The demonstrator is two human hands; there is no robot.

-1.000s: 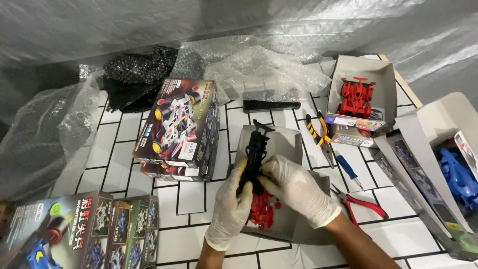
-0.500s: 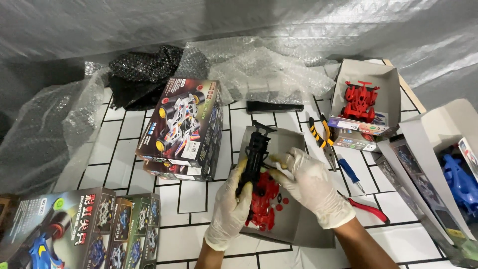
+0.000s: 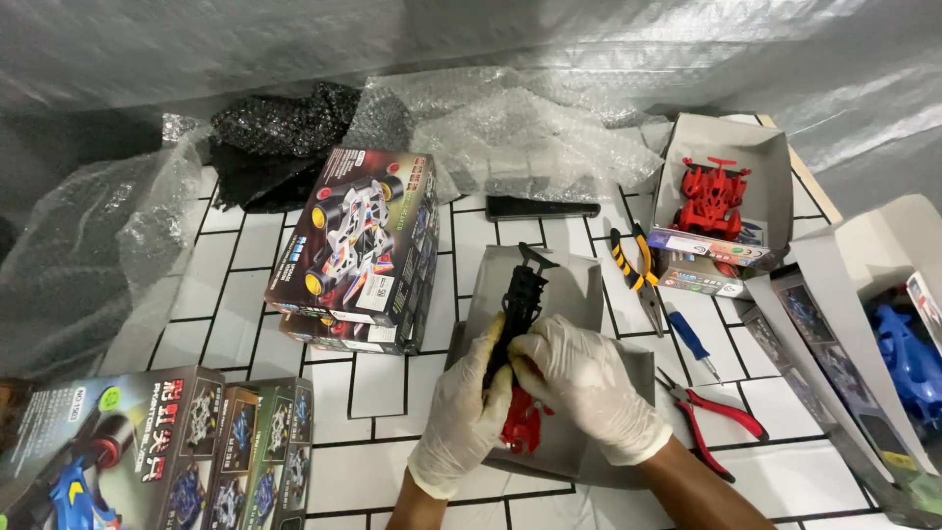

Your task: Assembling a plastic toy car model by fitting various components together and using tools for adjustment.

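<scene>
both gloved hands lower centre of frame, on black chassis (image 3: 517,306); long axis runs up-frame, slightly tilted right. left hand (image 3: 461,417) wrapped round lower end, right hand (image 3: 587,391) closed over right side, nearer red part (image 3: 522,424) tucked beneath. grey tray (image 3: 579,294) underneath, red cutters (image 3: 708,420) just right

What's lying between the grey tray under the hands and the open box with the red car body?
In the head view, yellow-black pliers and a blue screwdriver lie on the tiled surface between the grey tray and the open box.
</scene>
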